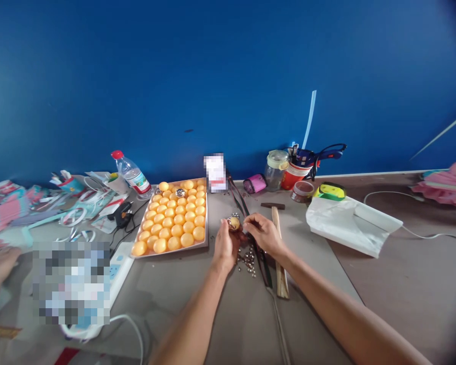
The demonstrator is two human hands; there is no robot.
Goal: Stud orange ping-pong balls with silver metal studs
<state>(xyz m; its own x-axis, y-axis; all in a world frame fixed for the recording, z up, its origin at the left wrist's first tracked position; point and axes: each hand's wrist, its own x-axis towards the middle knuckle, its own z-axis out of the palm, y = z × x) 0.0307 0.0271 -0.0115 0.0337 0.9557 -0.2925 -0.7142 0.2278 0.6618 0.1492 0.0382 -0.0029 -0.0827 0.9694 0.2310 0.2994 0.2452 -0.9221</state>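
Observation:
My left hand [225,247] is closed around an orange ball [234,223] partly covered with shiny silver pieces. At the ball's right side, my right hand [265,234] pinches with its fingertips; whatever lies between them is too small to make out. Loose silver studs [247,259] are scattered on the table just below my hands. A long dark strap [265,268] runs under my right hand, beside a hammer [281,281] with a wooden handle. To the left stands a shallow tray [207,228] filled with rows of orange balls [174,230], with a silver-studded ball [180,192] among them.
A water bottle [137,177] and white power strip [120,266] flank the tray. Along the blue wall stand a jar [276,170], a red cup [295,177] with tools and a purple roll [255,183]. White wrapping [349,223] lies right. Another person's hand [0,266] shows far left.

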